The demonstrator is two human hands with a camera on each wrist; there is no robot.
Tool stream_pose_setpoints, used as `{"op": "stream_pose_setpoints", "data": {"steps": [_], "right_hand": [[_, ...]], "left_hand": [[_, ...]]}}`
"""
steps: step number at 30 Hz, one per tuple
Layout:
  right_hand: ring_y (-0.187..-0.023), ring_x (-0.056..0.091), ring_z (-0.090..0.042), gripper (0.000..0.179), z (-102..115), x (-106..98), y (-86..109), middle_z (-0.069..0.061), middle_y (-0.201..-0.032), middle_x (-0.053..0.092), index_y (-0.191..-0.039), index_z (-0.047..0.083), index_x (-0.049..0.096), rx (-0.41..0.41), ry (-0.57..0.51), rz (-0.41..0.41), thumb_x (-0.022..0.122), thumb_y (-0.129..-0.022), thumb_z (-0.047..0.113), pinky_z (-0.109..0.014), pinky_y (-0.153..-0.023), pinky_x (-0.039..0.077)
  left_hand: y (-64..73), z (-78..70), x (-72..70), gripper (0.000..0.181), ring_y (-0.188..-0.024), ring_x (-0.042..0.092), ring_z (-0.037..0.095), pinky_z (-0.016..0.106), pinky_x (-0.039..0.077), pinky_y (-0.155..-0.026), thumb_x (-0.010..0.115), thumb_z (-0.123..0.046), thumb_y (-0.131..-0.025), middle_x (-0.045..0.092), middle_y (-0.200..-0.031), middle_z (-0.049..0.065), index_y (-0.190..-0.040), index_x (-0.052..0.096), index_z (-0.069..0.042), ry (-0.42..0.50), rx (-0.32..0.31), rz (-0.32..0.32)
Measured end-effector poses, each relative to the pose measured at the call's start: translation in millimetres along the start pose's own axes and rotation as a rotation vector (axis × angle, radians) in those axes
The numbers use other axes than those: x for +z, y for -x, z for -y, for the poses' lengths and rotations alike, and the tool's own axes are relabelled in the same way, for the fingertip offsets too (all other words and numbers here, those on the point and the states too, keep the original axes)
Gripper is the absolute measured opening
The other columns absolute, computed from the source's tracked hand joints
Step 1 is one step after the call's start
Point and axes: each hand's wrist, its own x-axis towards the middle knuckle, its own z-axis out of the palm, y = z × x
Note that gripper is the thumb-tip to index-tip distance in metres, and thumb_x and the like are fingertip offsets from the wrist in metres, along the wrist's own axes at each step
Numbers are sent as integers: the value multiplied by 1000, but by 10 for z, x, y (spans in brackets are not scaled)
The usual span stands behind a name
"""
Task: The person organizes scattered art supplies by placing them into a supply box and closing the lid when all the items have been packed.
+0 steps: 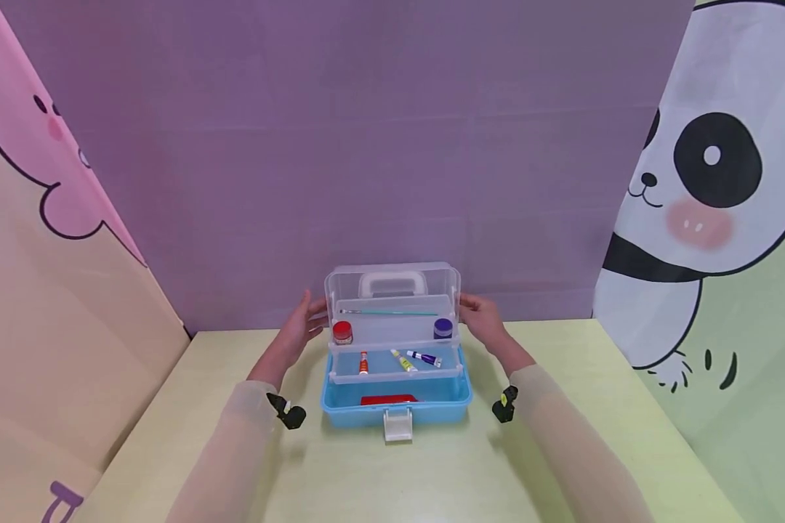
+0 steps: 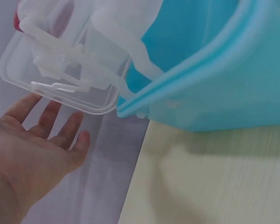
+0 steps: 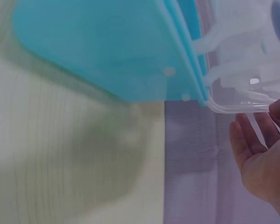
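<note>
A light blue plastic storage box [image 1: 353, 418] stands on the table with its clear lid [image 1: 450, 283] raised at the back. Two clear trays are spread out above the base. The upper one carries a red-capped jar [image 1: 343, 333], a purple-capped jar [image 1: 443, 329] and a thin teal paintbrush [image 1: 392, 313]. In the lower one lie small red, yellow and purple paint tubes [image 1: 425, 358]. My left hand [image 2: 42, 144] is beside the lid's left edge, fingers spread and loosely bent. With thumb and fingers, my right hand [image 3: 263, 154] pinches the lid's right edge.
A red object [image 1: 389, 399] lies inside the blue base, partly hidden by its front wall. The white latch [image 1: 397, 426] hangs down in front. Close behind the box, the pale table [image 1: 392, 487] meets a purple backdrop [image 1: 392, 145]. Printed panels flank it on both sides.
</note>
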Motion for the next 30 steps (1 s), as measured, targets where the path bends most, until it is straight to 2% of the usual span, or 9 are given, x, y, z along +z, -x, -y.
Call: {"op": "stream_pose_setpoints", "data": {"steps": [7, 13, 16, 22, 26, 30], "right_hand": [[-117, 56, -33, 48, 52, -114, 124, -14, -129, 60, -133, 8, 59, -9, 51, 53, 57, -97, 39, -48, -97, 46], [-118, 55, -37, 66, 172, -159, 308, -19, -128, 59, -132, 0, 57, -16, 45, 83, 47, -97, 55, -50, -98, 44], [-117, 55, -39, 71, 227, -166, 397, -22, -129, 58, -130, -3, 57, -24, 70, 81, 43, -97, 59, -52, -98, 44], [-119, 53, -40, 75, 220, -167, 513, -23, -129, 57, -129, -3, 58, -35, 149, 72, 43, -96, 62, -58, -98, 41], [-123, 50, -39, 78, 185, -162, 581, -22, -132, 56, -133, -2, 56, -21, 150, 81, 45, -93, 64, -58, -100, 39], [-125, 49, -39, 72, 149, -166, 646, -20, -132, 56, -135, -1, 54, -54, 197, 108, 48, -95, 58, -56, -100, 40]], "left_hand": [[162, -77, -4, 75, -136, 34, 40, 52, 24, -112, 20, -62, -99, 39, -149, 16, -150, 37, -9, -68, 43, -5], [297, -114, 2, 76, -134, 38, 39, 53, 27, -110, 27, -63, -98, 44, -143, 19, -143, 45, -4, -133, 81, -46], [361, -111, 11, 75, -133, 39, 39, 54, 29, -109, 36, -62, -98, 48, -140, 21, -138, 50, 0, -163, 71, -79], [477, -88, 56, 79, -136, 35, 40, 60, 29, -107, 50, -62, -92, 43, -145, 21, -142, 47, -1, -240, 11, -124], [556, -70, 81, 85, -138, 32, 40, 64, 26, -106, 51, -67, -89, 41, -147, 20, -144, 45, -3, -249, -10, -128], [664, -33, 72, 82, -138, 31, 41, 64, 27, -105, 51, -65, -90, 40, -149, 19, -146, 43, -6, -260, -24, -106]]}}
